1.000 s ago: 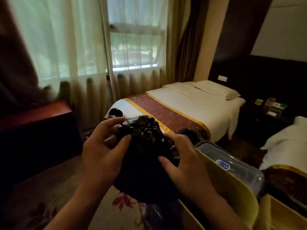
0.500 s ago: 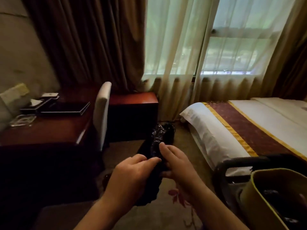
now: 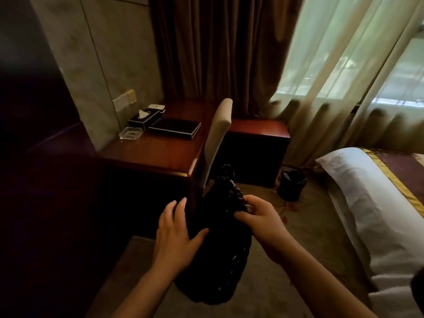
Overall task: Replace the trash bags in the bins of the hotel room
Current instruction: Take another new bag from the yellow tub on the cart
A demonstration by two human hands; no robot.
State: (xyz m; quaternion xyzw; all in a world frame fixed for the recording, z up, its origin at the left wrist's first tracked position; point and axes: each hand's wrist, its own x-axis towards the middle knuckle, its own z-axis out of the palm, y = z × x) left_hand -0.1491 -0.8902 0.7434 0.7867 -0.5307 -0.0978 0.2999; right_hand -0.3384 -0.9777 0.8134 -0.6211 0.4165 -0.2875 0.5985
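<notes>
A crumpled black trash bag (image 3: 220, 255) hangs in front of me, its twisted top pointing up. My right hand (image 3: 259, 216) pinches the bag near its upper part. My left hand (image 3: 176, 232) lies against the bag's left side with fingers nearly straight and the thumb pressed on the plastic. A small dark bin (image 3: 291, 184) with a black liner stands on the carpet beyond the bag, between the low cabinet and the bed.
A wooden desk (image 3: 160, 154) at the left carries a tissue box (image 3: 143, 118), a glass ashtray (image 3: 130, 133) and a black tray (image 3: 175, 129). A pale chair (image 3: 218, 131) stands at the desk. A bed (image 3: 371, 203) fills the right; curtains hang behind.
My view has swung left and down, from the beds to the desk and the bin. The bag hangs lower and longer now. My left hand has opened flat against its side.
</notes>
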